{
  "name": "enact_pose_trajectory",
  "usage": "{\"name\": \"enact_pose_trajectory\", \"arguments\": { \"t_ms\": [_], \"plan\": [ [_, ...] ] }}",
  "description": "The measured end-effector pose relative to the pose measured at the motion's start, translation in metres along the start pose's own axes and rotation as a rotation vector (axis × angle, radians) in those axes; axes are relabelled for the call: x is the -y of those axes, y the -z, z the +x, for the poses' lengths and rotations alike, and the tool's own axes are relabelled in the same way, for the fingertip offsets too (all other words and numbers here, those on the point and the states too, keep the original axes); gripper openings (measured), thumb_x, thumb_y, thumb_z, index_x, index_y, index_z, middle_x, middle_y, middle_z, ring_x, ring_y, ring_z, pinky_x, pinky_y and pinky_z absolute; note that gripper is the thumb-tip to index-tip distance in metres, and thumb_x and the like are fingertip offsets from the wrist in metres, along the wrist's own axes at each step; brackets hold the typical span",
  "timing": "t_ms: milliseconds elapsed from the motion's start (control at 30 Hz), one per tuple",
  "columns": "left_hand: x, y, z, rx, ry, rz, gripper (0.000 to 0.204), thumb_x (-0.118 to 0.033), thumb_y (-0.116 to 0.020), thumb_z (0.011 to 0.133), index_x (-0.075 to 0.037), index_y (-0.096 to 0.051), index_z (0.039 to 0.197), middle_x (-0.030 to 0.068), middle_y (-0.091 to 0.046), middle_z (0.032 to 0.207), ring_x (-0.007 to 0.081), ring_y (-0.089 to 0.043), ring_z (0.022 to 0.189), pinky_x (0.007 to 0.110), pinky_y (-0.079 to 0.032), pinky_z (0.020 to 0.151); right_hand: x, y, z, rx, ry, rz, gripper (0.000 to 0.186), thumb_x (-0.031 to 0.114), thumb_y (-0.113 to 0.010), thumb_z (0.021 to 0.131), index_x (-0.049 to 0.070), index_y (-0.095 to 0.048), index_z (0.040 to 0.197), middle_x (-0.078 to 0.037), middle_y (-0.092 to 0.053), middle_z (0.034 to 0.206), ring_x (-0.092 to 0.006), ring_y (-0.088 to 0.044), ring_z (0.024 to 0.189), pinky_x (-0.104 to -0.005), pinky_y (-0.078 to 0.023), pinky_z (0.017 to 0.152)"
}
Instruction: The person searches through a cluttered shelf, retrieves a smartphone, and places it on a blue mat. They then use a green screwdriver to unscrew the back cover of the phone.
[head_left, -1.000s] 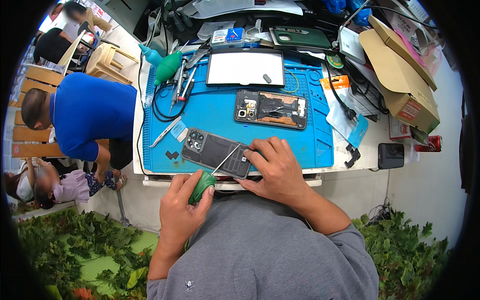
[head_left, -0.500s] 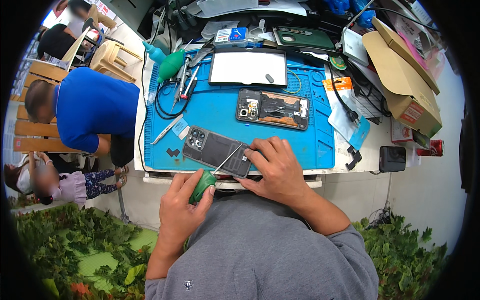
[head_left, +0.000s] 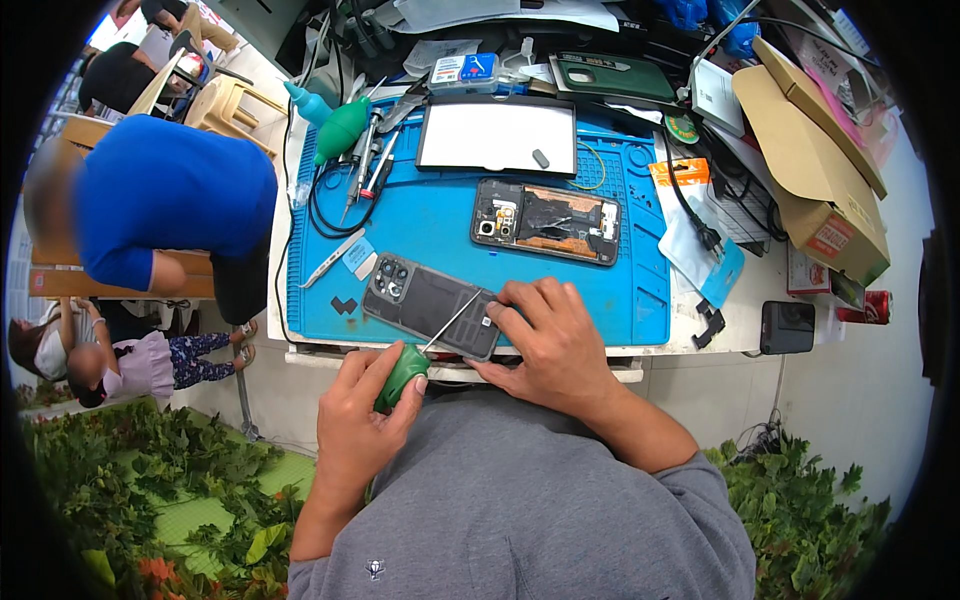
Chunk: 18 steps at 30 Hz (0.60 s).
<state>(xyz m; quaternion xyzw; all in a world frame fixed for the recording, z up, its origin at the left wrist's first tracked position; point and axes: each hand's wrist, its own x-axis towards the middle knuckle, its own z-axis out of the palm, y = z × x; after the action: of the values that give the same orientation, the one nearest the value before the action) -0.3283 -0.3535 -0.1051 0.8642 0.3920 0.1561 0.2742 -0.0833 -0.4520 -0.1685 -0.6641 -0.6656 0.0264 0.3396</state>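
My left hand is closed around the green handle of a screwdriver. Its thin metal shaft slants up and to the right across a dark grey phone back cover, with the tip near my right fingers. My right hand grips the cover's right end, thumb at the lower edge and fingers on top. Round camera rings show at the cover's left end. It lies tilted at the near edge of a blue work mat. Beyond it rests an opened phone with its inside exposed.
A white-topped tray lies behind the opened phone. Tweezers, a green air blower and pen-like tools stand at left. Cardboard boxes, a cable and a black device are at right. A person in blue sits at left.
My hands, the screwdriver and the back cover have hardly moved. The person in blue at the left has shifted and leans further left.
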Motion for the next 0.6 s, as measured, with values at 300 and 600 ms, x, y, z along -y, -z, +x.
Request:
{"name": "enact_pose_trajectory", "arguments": {
  "t_ms": [300,600],
  "plan": [
    [0.0024,-0.0035,-0.0017,-0.056,0.003,0.002,0.043,-0.014,-0.090,0.094,0.000,-0.080,0.133,0.0153,-0.076,0.110,0.0298,-0.080,0.088,0.040,-0.062,0.074,0.0004,0.0008,-0.0003,0.016,-0.011,0.007,0.060,0.038,-0.098,0.075,0.001,-0.075,0.116,-0.012,-0.069,0.123,-0.0285,-0.061,0.107,-0.0438,-0.048,0.089],
    [0.0006,-0.0012,-0.0032,0.008,0.083,-0.030,0.043,-0.010,-0.088,0.097,0.003,-0.078,0.136,0.0162,-0.075,0.113,0.0252,-0.076,0.096,0.036,-0.060,0.080,0.0002,-0.0002,-0.0005,0.010,-0.017,0.001,0.066,0.039,-0.101,0.070,0.003,-0.077,0.119,-0.009,-0.067,0.120,-0.0281,-0.060,0.104,-0.0435,-0.047,0.086]
  ]
}}
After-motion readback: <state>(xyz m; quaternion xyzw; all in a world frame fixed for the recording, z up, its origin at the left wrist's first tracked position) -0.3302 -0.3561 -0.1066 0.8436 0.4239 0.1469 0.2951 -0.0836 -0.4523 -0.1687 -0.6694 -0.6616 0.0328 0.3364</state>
